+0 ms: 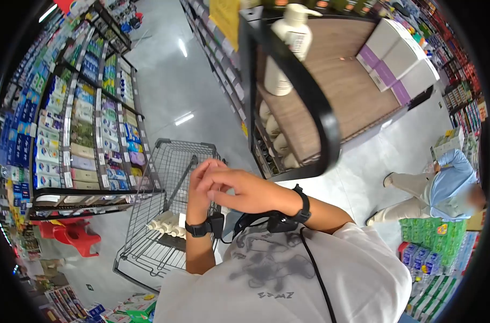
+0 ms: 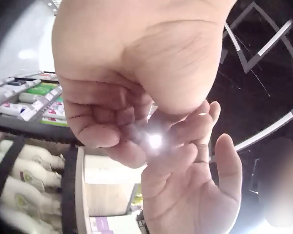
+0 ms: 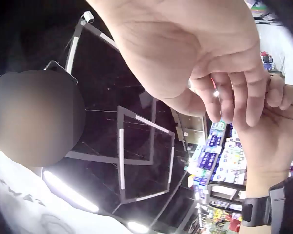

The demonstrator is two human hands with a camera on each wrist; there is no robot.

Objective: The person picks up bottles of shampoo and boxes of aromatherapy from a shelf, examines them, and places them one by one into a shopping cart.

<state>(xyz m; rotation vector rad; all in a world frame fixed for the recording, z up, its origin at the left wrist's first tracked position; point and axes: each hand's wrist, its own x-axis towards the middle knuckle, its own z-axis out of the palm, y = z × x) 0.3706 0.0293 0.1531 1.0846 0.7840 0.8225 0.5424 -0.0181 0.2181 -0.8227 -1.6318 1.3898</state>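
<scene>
Both hands meet in front of the chest, just above the near side of a wire shopping cart (image 1: 183,142). My left hand (image 1: 198,183) is raised with its fingers loosely bent. Across it comes my right hand (image 1: 242,189), its fingers touching the left hand's fingers. In the right wrist view, the right hand's relaxed fingers overlap the left hand (image 3: 266,141) near its palm. Neither hand shows an object in it. Several cream bottles (image 1: 169,223) lie in the cart. A white pump bottle (image 1: 280,76) stands on the display shelf (image 1: 336,102) ahead.
White and purple boxes (image 1: 398,56) stand at the shelf's far right. More cream bottles (image 2: 31,180) fill the lower level. Stocked shelves (image 1: 83,124) line the left side, with red stools (image 1: 75,237) below. A person in a blue shirt (image 1: 449,177) stands at right.
</scene>
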